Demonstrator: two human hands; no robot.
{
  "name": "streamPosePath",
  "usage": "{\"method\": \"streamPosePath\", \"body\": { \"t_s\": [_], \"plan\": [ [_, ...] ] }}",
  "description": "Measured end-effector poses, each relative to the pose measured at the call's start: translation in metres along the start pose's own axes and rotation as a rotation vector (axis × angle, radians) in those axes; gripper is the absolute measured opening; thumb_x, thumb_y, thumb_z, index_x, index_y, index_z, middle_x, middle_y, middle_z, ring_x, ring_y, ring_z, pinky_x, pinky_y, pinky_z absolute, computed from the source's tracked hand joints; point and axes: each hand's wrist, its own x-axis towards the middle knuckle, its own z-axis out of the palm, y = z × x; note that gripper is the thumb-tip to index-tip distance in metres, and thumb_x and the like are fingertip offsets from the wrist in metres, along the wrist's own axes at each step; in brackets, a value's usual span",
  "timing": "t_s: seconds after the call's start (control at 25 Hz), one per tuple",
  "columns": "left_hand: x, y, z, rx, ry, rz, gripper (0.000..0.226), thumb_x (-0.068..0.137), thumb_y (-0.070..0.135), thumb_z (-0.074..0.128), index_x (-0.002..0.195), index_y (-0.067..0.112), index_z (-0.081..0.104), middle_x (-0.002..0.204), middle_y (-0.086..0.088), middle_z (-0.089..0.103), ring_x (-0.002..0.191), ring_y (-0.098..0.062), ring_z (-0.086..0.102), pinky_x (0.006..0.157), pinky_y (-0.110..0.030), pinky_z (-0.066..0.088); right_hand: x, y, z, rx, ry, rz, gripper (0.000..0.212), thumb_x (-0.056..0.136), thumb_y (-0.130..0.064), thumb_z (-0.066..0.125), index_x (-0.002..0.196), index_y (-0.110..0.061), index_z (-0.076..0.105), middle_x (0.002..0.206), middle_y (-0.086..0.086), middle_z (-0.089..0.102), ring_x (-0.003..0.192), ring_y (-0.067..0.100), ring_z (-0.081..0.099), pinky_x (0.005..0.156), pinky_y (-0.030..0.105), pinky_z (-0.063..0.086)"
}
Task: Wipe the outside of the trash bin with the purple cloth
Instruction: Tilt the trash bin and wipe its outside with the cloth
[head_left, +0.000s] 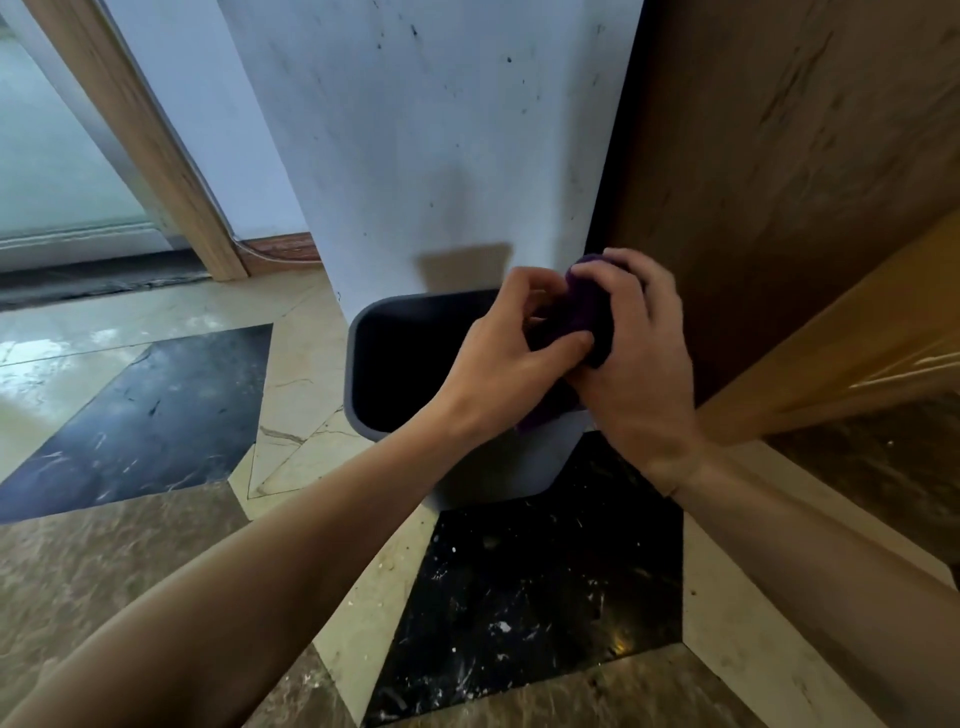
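Both forearms reaching forward, left hand (511, 358) and right hand (636, 358) are pinching the bunched purple cloth (589, 312) between curled fingers, right above the open grey plastic trash bin (363, 364) standing on the marble floor (156, 415) against the white wall (441, 156).

Both forearms bare, no sleeves; left hand (501, 358) and right hand (636, 358) ungloved.

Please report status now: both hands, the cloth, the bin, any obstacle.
Left hand and right hand both shut on purple cloth, above trash bin rim. Bin upright against white wall. Nothing blocking.
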Motion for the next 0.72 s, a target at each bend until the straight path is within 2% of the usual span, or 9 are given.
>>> {"method": "streamPosePath", "body": {
  "t_s": [0.08,0.16,0.2,0.24,0.32,0.4,0.48,0.56,0.72],
  "plan": [
    [-0.001,0.001,-0.005,-0.029,-0.145,-0.012,0.032,0.085,0.031,0.065,0.114,0.025,0.055,0.113,0.0,0.068,0.103,-0.015,0.066,0.086,-0.036,0.056,-0.006,0.008,-0.007,-0.021,0.02,0.001,0.055,0.078,-0.035,0.069,0.128,-0.029,0.047,0.141,0.001,0.041,0.119,0.026,0.049,0.078,0.028,0.049],
    [-0.003,-0.006,-0.017,-0.002,-0.203,0.012,0.028,0.089,0.032,0.06,0.116,0.025,0.061,0.112,0.006,0.068,0.105,-0.008,0.064,0.087,-0.026,0.053,-0.017,0.015,-0.008,-0.056,0.005,0.001,0.056,0.077,-0.03,0.075,0.126,-0.029,0.048,0.139,0.0,0.043,0.118,0.024,0.05,0.077,0.024,0.046],
    [-0.005,-0.015,-0.025,0.092,-0.187,0.023,0.029,0.09,0.034,0.058,0.117,0.025,0.062,0.113,0.009,0.067,0.106,-0.005,0.063,0.087,-0.022,0.05,-0.021,0.019,-0.007,-0.078,-0.011,-0.001,0.058,0.076,-0.029,0.078,0.126,-0.029,0.048,0.139,0.0,0.044,0.118,0.023,0.05,0.076,0.023,0.047],
    [-0.009,-0.026,-0.034,0.282,-0.166,0.037,0.032,0.091,0.039,0.055,0.12,0.026,0.061,0.115,0.01,0.065,0.108,-0.006,0.061,0.087,-0.023,0.048,-0.025,0.022,-0.006,-0.105,-0.026,-0.004,0.061,0.076,-0.029,0.08,0.127,-0.029,0.047,0.14,0.0,0.044,0.118,0.022,0.049,0.073,0.023,0.048],
    [-0.024,-0.054,-0.051,0.822,-0.212,0.046,0.043,0.092,0.052,0.047,0.127,0.027,0.055,0.124,0.006,0.058,0.11,-0.014,0.058,0.085,-0.032,0.05,-0.03,0.027,-0.008,-0.154,-0.035,-0.009,0.064,0.075,-0.031,0.081,0.128,-0.029,0.047,0.14,0.0,0.044,0.117,0.022,0.049,0.069,0.024,0.051],
    [-0.045,-0.076,-0.064,1.14,-0.315,0.064,0.054,0.094,0.06,0.035,0.131,0.025,0.052,0.123,0.0,0.057,0.102,-0.02,0.061,0.075,-0.037,0.054,-0.033,0.028,-0.012,-0.17,-0.031,-0.013,0.066,0.074,-0.03,0.082,0.129,-0.028,0.046,0.141,0.001,0.044,0.117,0.023,0.049,0.068,0.025,0.053],
    [-0.058,-0.089,-0.068,1.223,-0.342,0.185,0.053,0.098,0.054,0.026,0.125,0.019,0.056,0.108,-0.003,0.061,0.087,-0.021,0.064,0.059,-0.033,0.054,-0.037,0.025,-0.013,-0.165,-0.051,-0.029,0.068,0.074,-0.029,0.083,0.13,-0.027,0.046,0.143,0.002,0.043,0.118,0.025,0.049,0.068,0.027,0.055],
    [-0.058,-0.092,-0.067,1.24,-0.297,0.285,0.044,0.101,0.044,0.028,0.115,0.016,0.06,0.095,-0.002,0.063,0.075,-0.02,0.065,0.049,-0.028,0.048,-0.041,0.023,-0.013,-0.162,-0.098,-0.047,0.069,0.074,-0.028,0.084,0.132,-0.025,0.046,0.145,0.004,0.042,0.118,0.026,0.048,0.068,0.032,0.058],
    [-0.044,-0.078,-0.063,1.2,-0.22,0.21,0.038,0.101,0.044,0.029,0.104,0.02,0.058,0.089,0.002,0.065,0.074,-0.02,0.064,0.054,-0.034,0.052,-0.039,0.018,-0.022,-0.158,-0.081,-0.036,0.066,0.076,-0.026,0.082,0.134,-0.019,0.05,0.147,0.009,0.043,0.121,0.029,0.049,0.075,0.035,0.059]
  ]
}}
